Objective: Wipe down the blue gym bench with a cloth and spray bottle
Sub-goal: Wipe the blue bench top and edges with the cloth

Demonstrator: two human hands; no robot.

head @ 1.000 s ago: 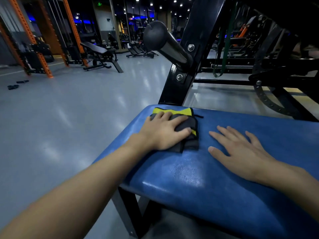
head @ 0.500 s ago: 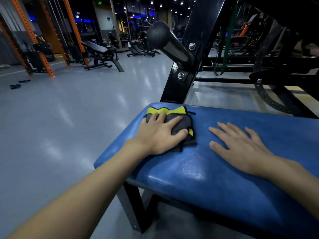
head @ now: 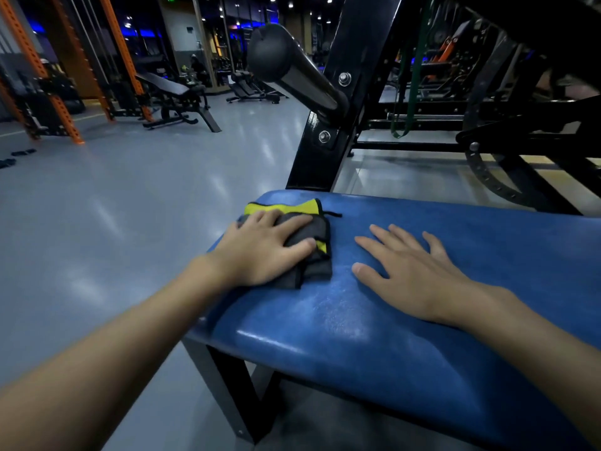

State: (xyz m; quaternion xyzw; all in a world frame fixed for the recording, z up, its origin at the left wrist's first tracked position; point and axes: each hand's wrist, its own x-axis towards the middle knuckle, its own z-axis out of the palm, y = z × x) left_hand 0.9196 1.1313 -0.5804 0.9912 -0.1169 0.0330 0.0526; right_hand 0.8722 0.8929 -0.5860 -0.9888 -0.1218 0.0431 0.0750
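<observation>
Sliding toward 9 o'clock over the last second, the folded grey-and-yellow cloth [head: 318,229] now lies close to the end edge of the blue table [head: 357,336], pushed there under my left grip [head: 263,252]. My right grip [head: 413,271] stays planted on the padding, just beside the cloth at its 3 o'clock.

I judge the wipe-down to be under way and far from finished. A faint streaky sheen shows on the vinyl around and in front of both grips, which suggests this end has been worked. The long run of padding off toward 3 o'clock looks yet to be covered. No spray bottle is in sight, so I cannot say whether spraying is done.

My left grip is spread wide and flat on top of the cloth. Fingers reach toward 12 o'clock and the thumb lies along the cloth's near side; it presses down and does not clutch. My right grip is also wide open, palm down, fingers fanned on bare vinyl, and it holds nothing.

Beyond the table at 12 o'clock rises the black frame [head: 325,125] of the machine.
</observation>
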